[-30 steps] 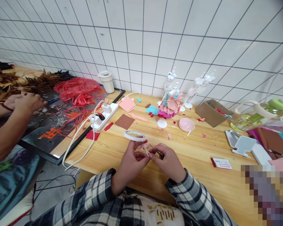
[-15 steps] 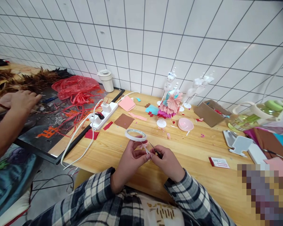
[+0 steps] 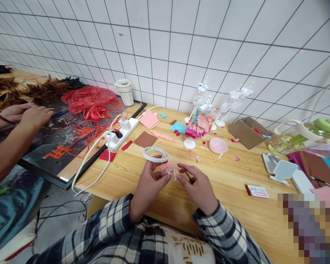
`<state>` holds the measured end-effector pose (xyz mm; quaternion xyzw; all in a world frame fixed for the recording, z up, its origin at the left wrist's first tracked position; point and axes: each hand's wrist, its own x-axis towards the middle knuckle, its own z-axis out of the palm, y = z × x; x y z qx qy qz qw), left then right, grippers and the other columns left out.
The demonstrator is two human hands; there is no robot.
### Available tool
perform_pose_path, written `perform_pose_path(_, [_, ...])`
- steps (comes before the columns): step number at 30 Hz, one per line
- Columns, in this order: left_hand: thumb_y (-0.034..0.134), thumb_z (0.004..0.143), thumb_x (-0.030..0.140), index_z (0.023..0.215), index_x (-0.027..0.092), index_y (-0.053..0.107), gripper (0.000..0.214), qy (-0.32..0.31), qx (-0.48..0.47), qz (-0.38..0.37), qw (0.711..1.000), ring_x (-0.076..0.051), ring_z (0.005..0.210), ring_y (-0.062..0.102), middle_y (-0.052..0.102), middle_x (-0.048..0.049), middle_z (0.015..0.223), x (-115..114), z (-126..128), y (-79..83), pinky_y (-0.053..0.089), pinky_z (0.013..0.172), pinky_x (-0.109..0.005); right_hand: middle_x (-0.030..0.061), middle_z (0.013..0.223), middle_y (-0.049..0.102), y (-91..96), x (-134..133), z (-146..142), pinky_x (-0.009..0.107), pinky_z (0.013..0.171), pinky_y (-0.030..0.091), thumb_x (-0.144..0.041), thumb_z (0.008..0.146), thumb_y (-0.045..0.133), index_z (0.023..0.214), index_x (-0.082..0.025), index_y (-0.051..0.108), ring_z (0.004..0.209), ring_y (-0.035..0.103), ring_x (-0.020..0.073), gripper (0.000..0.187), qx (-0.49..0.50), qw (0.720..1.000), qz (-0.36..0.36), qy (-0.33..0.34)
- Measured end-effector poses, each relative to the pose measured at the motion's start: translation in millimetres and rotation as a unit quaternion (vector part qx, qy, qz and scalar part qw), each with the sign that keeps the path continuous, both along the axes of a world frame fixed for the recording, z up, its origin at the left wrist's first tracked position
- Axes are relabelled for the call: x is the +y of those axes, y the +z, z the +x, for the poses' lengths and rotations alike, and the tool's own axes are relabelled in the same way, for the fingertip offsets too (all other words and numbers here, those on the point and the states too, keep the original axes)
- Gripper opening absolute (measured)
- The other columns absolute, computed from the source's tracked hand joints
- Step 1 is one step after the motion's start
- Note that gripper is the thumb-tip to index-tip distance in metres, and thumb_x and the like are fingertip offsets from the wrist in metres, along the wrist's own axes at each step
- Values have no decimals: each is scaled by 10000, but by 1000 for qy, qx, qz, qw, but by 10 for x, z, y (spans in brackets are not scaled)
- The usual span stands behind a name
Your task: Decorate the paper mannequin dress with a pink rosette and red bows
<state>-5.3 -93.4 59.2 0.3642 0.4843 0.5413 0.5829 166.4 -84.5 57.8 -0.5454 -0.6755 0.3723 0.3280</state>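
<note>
My left hand [image 3: 151,187] is closed on a roll of white tape [image 3: 156,158], hooked over the fingers, and on a small pleated pink paper fan [image 3: 167,167] pinched at its base. My right hand [image 3: 199,187] grips a slim dark pointed tool [image 3: 187,172]; I cannot tell whether it is tweezers or scissors. A pale strip, apparently tape, shows blurred between the two hands, by the right fingertips. Beyond the hands, a small white dress form [image 3: 205,99] wears a skirt of pleated pink and magenta paper [image 3: 199,126].
A pink dish [image 3: 218,145] and paper scraps lie ahead. On the left are a power strip [image 3: 123,134] with a loose cable and brown paper [image 3: 145,139]. A cardboard box [image 3: 246,134], jug [image 3: 299,134] and phone stand [image 3: 280,171] stand right. A co-worker's hands [image 3: 30,115] work far left.
My hands have moved apart slightly, the right one going right with the dark tool. The tape roll has shifted a little left. The co-worker's hands have come together.
</note>
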Motion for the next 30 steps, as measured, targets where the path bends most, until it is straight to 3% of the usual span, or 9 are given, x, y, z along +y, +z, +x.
perform_pose_path(3, [789,679,195,1168,236,486,577,13,19,9,1000,-81,728,640,560,-93,1339,12,-20,-8,537,710,-252,97,1065,679,53,-60,43,263,599,436,-428,903,548,1197,-188,648,798,603,176,392,7,999,30,-23])
perform_pose_path(7, [784,685,195,1180,233,477,584,8,21,-1,1000,-109,799,669,539,-104,1374,20,-25,-10,545,770,-278,33,780,672,121,-168,6,257,608,409,-449,1001,348,939,-198,651,687,596,153,399,-12,999,21,46])
perform_pose_path(9, [779,689,190,1185,230,468,587,2,20,-3,1000,-111,808,673,526,-109,1390,22,-24,-16,546,777,-276,23,738,661,116,-203,-35,264,610,389,-445,1013,309,884,-198,621,667,591,156,418,-53,996,19,76])
perform_pose_path(15, [784,686,193,1192,237,465,600,-3,17,-9,1000,-105,796,677,505,-104,1412,7,-33,-32,551,782,-275,38,763,667,27,-226,-99,288,631,356,-429,1023,291,860,-199,577,697,592,182,401,-148,985,12,84])
perform_pose_path(30, [773,667,172,1176,241,472,595,-7,22,-15,1000,-58,666,629,513,-98,1404,5,7,-8,545,670,-235,36,754,670,16,-227,-136,285,597,314,-424,1013,329,842,-205,555,692,599,193,358,-179,982,23,57])
